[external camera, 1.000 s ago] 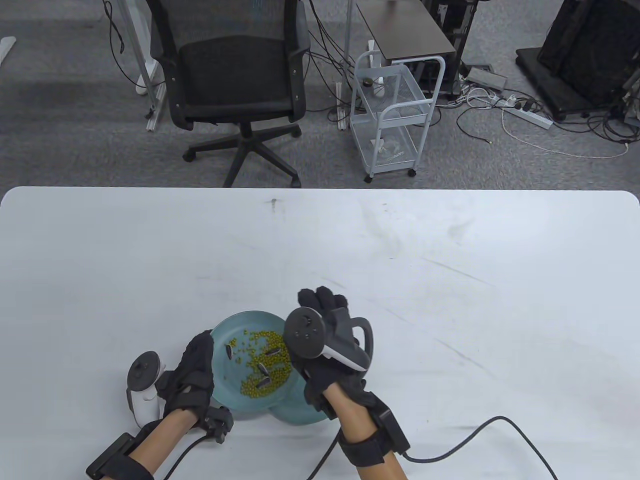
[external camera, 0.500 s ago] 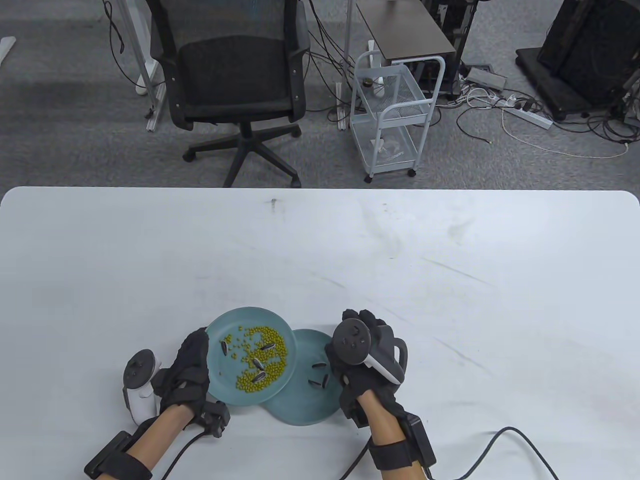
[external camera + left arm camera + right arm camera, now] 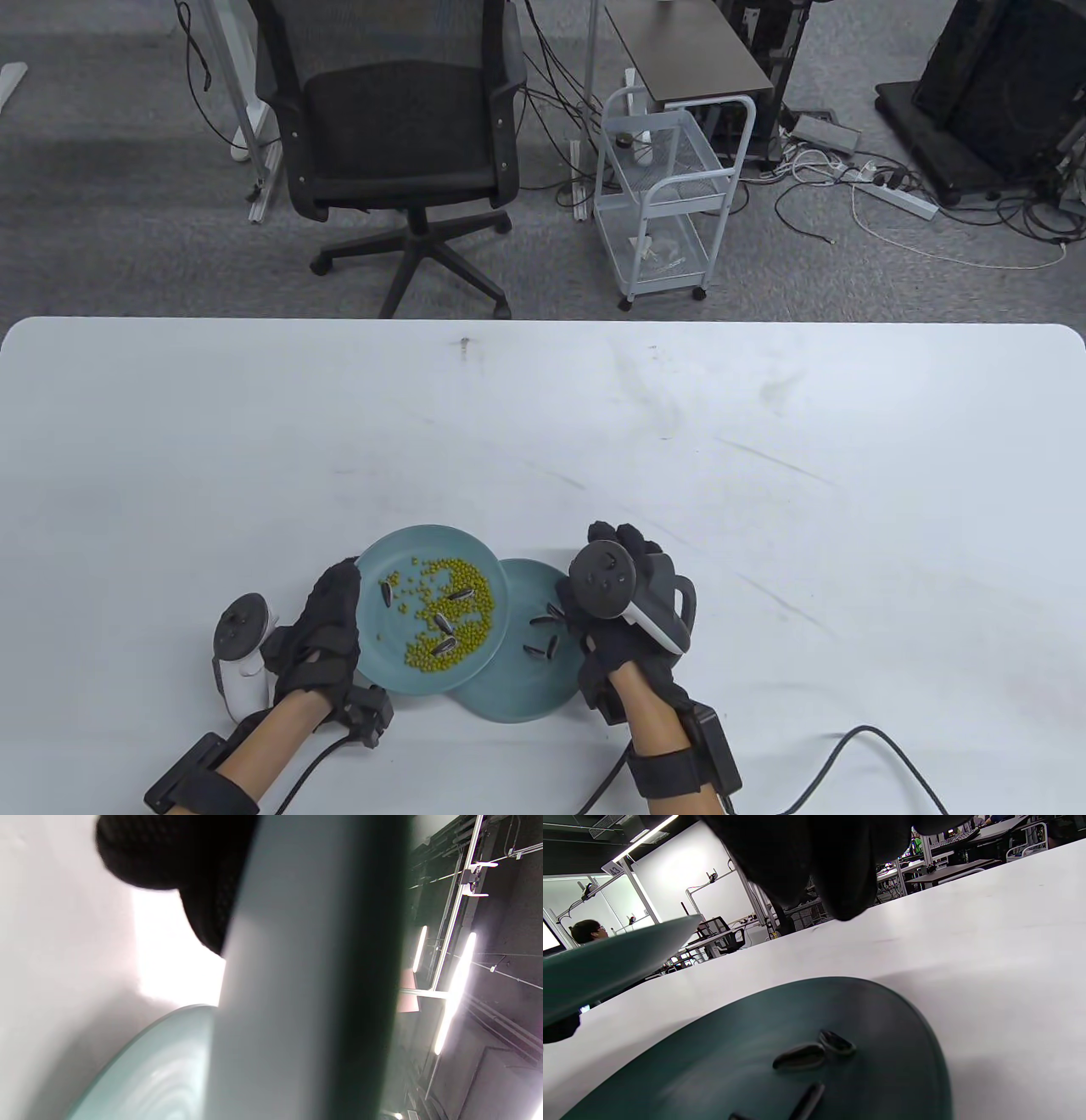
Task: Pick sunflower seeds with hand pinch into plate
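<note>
Grey carpet (image 3: pixel 127 212) covers the floor beyond the white table's (image 3: pixel 764 509) far edge. At 11 o'clock stands a black mesh office chair (image 3: pixel 399 127) on a five-star base. At 12 o'clock, just right of the chair, sits a white wire trolley (image 3: pixel 666 199) on castors, with a dark-topped side table (image 3: pixel 687 51) behind it. Toward 2 o'clock a power strip (image 3: pixel 895 197) lies among tangled cables, near black equipment (image 3: pixel 1001 85). Overhead, long ceiling light tubes (image 3: pixel 456 984) glow.
</note>
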Demonstrator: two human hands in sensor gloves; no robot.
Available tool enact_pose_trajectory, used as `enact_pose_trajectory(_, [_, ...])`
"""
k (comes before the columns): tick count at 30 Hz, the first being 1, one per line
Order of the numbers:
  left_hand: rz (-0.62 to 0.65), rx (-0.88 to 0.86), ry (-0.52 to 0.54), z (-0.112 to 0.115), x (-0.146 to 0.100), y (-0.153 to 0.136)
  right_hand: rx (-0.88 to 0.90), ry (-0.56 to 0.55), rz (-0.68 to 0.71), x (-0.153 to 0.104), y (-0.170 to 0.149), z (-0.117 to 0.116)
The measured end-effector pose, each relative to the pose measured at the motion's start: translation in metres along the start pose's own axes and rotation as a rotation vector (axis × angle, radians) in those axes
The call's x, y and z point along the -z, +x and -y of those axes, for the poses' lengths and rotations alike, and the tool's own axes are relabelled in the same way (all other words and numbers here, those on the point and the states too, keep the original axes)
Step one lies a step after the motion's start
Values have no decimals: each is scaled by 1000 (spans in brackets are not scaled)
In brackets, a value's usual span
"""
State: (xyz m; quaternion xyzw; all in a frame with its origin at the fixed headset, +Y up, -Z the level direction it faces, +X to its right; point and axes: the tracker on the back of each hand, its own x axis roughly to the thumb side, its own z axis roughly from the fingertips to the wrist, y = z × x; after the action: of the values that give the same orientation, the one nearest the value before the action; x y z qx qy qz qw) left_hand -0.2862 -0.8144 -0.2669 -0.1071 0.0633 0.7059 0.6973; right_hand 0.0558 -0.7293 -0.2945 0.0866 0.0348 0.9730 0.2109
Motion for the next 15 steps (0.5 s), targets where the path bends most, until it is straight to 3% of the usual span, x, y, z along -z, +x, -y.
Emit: enact_pose_trajectory(15, [0,4,-11,1,0,-1,20,-2,-1,-1,0,1])
